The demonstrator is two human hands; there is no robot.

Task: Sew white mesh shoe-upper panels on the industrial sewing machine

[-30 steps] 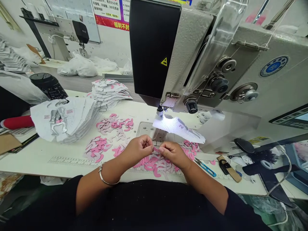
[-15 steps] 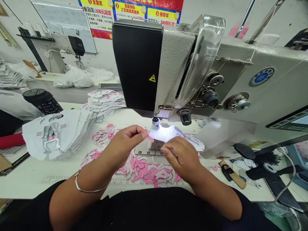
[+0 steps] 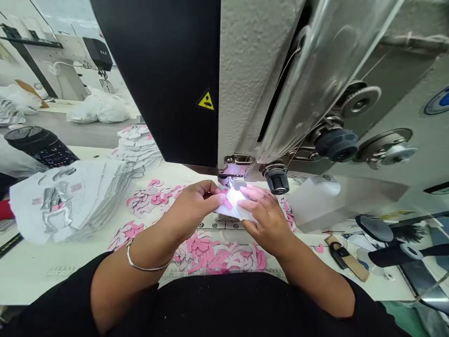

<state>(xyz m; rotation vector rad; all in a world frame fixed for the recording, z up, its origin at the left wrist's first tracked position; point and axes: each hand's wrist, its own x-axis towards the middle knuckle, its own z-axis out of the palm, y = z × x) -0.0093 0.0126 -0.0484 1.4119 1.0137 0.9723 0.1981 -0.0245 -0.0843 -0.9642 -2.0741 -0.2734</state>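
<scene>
Between the thumb and fingers of my left hand (image 3: pixel 196 203) is a small pink strip (image 3: pixel 228 202), lying against a white mesh shoe upper (image 3: pixel 235 213). The upper sits under the lit needle area of a sewing machine (image 3: pixel 238 166). My right hand (image 3: pixel 264 215) rests over the upper's right side, its fingers spread and stretched out on the fabric. Much of the upper is hidden by both hands. Below the hands lies a pile of pink and pale curved cut pieces (image 3: pixel 217 252).
Stacked white shoe uppers (image 3: pixel 84 196) stand at the left, with another stack (image 3: pixel 138 145) behind them. A black tumbler (image 3: pixel 42 145) is farther left. Smaller pink piles (image 3: pixel 154 199) lie nearby. On the right are a black-and-tan tool (image 3: pixel 345 257) and a brush (image 3: pixel 409 231).
Both hands have moved forward to the needle area. The left carries the pink strip onto the upper; the right has opened from a closed pose and spread over it. The view has moved closer.
</scene>
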